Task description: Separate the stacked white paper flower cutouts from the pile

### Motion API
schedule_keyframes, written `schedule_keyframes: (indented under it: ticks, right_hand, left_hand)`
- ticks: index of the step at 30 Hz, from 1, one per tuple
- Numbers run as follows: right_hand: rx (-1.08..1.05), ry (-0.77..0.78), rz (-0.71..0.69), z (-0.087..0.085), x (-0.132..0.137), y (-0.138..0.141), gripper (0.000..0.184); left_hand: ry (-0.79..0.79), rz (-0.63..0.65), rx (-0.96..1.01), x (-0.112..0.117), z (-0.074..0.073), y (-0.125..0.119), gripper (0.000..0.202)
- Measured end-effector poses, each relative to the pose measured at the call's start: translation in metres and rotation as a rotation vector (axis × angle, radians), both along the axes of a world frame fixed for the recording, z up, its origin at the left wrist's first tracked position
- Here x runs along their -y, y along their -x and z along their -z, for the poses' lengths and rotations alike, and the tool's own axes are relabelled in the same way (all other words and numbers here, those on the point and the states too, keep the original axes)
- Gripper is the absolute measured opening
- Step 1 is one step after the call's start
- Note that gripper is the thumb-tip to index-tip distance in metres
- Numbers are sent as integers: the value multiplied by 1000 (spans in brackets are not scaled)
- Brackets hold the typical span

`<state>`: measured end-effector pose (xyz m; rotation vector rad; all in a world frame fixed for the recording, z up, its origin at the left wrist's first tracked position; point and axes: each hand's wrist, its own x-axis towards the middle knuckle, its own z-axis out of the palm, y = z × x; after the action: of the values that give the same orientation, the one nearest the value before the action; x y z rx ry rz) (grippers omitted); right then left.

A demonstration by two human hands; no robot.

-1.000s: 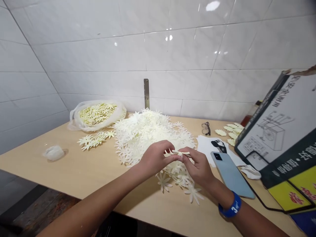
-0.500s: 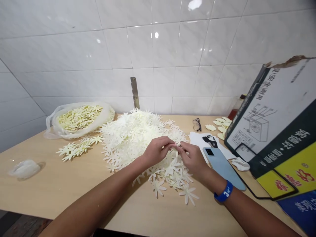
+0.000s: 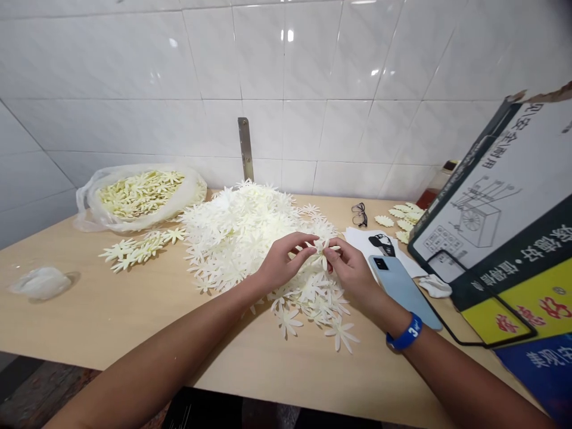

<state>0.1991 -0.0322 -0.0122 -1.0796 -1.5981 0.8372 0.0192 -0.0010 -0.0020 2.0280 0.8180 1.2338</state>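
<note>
Between my two hands is a white flower-shaped piece [image 3: 320,255] with several narrow petals, held above the front right of a big heap of similar white flower pieces [image 3: 250,232]. My left hand [image 3: 286,257] pinches its left side between thumb and fingers. On the other side my right hand [image 3: 351,262], with a blue wristband [image 3: 406,332] at the wrist, grips it with thumb and forefinger. Single flower pieces lie loose below the hands, one of them a spread flower [image 3: 341,333] near the front.
At the back left sits a clear plastic bag [image 3: 92,205] of yellowish flower pieces, with a small row of flowers [image 3: 143,249] before it. Right of my hands are a light blue phone [image 3: 404,292], eyeglasses [image 3: 358,214], keys [image 3: 382,244] and a large printed box [image 3: 487,196].
The fingers have shifted, and the flower piece now shows its petals spread open, where before it looked folded between the fingertips. The view has tilted slightly down.
</note>
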Motion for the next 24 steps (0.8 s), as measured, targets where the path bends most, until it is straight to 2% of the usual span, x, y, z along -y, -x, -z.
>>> schedule_keyframes:
  ticks: [4, 10, 14, 19, 24]
  right_hand:
    - [-13, 35, 3, 1, -2, 2, 23]
    - [-57, 16, 13, 1, -3, 3, 26]
    - [-50, 40, 4, -1, -2, 3, 29]
    - [-66, 75, -4, 0, -1, 3, 31]
    - [-60, 105, -18, -1, 0, 3, 33]
  left_hand:
    - [11, 36, 52, 3, -1, -2, 20]
    - [106, 62, 105, 0, 3, -4, 20]
    - [158, 123, 105, -2, 4, -4, 25]
    - [92, 84, 76, -1, 4, -4, 15]
    - [48, 107, 67, -1, 7, -4, 15]
